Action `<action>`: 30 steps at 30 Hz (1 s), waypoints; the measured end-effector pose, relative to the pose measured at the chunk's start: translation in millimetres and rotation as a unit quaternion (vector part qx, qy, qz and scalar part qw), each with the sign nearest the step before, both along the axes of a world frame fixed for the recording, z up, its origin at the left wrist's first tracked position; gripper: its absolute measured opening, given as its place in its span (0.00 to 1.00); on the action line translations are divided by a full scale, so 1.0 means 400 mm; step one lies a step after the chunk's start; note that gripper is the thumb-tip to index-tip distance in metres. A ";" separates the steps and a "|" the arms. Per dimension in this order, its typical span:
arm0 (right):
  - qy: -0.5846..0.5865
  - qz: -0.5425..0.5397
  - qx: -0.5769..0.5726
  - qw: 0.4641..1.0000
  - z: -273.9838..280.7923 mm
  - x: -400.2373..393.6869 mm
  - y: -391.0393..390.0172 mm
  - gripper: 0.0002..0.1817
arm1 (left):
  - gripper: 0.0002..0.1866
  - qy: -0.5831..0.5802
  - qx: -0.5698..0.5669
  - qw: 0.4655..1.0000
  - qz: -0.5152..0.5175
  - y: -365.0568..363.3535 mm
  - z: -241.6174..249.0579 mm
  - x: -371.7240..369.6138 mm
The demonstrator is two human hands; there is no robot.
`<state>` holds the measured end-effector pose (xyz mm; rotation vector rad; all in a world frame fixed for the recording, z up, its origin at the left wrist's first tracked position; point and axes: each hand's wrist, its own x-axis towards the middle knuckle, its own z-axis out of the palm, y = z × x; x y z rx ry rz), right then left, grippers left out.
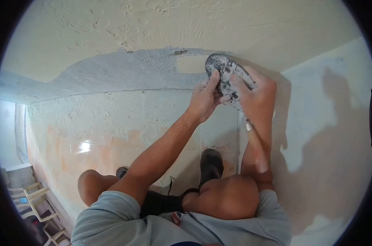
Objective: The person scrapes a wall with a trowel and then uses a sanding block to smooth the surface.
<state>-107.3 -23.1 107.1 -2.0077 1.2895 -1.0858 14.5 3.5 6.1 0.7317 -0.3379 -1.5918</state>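
A dark oval disc-like piece, spotted with white plaster or paint, is held up in front of the wall. My left hand grips its lower left edge, thumb on its face. On its right side my right hand is closed round the edge, thumb also on the face. Below my right hand a tool with a wooden handle and a metal collar hangs along the forearm; what holds it is hidden. Behind the piece, the wall has a grey band with a pale rectangular patch in it.
Pale, patchy surface with orange smears spreads below the grey band. A corner and side wall with shadows stand at the right. Stacked plastic chairs are at the lower left. My knees and dark shoe are below my arms.
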 end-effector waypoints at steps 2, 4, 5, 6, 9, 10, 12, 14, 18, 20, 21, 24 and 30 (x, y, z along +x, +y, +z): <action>-0.019 -0.002 -0.022 1.000 -0.032 0.002 0.010 0.09 | 0.23 -0.016 -0.009 1.000 0.014 0.006 -0.046 0.012; -0.063 0.031 -0.047 0.996 -0.062 -0.010 -0.006 0.09 | 0.24 -0.038 -0.025 0.998 0.031 -0.001 -0.044 0.024; -0.047 0.035 -0.059 0.997 -0.056 -0.019 -0.008 0.09 | 0.24 -0.041 -0.030 0.998 0.026 -0.005 -0.037 0.013; -0.030 0.043 -0.070 0.996 -0.047 -0.027 -0.012 0.09 | 0.24 -0.038 -0.024 0.999 0.027 -0.003 -0.023 -0.007; -0.065 0.024 0.024 0.997 0.000 -0.104 0.001 0.09 | 0.23 -0.040 -0.016 0.999 -0.011 0.004 0.037 -0.058; -0.092 0.022 0.043 0.995 0.011 -0.116 0.006 0.09 | 0.22 -0.037 -0.017 0.999 -0.028 0.007 0.052 -0.075; -0.057 0.015 0.035 0.998 0.036 -0.140 0.019 0.09 | 0.22 -0.015 -0.025 0.998 -0.053 0.001 0.037 -0.102; -0.063 0.001 0.029 0.998 0.016 -0.149 0.011 0.10 | 0.24 -0.032 -0.033 0.996 -0.076 -0.006 0.023 -0.108; 0.003 0.079 0.008 0.997 -0.013 0.024 -0.026 0.13 | 0.33 -0.007 -0.071 0.996 0.062 -0.026 -0.070 0.004; 0.049 0.148 -0.026 0.987 -0.065 0.153 -0.042 0.12 | 0.31 0.052 -0.064 0.987 0.135 0.012 -0.098 0.092; 0.062 0.164 -0.056 0.983 -0.114 0.198 -0.039 0.11 | 0.33 0.058 -0.062 0.988 0.126 0.030 -0.128 0.129; 0.037 0.165 -0.071 0.983 -0.134 0.236 -0.006 0.11 | 0.35 0.051 -0.076 0.989 0.113 0.053 -0.173 0.185; -0.043 0.056 0.053 0.996 -0.056 0.002 0.006 0.11 | 0.26 -0.055 0.022 0.997 0.059 0.025 -0.066 0.013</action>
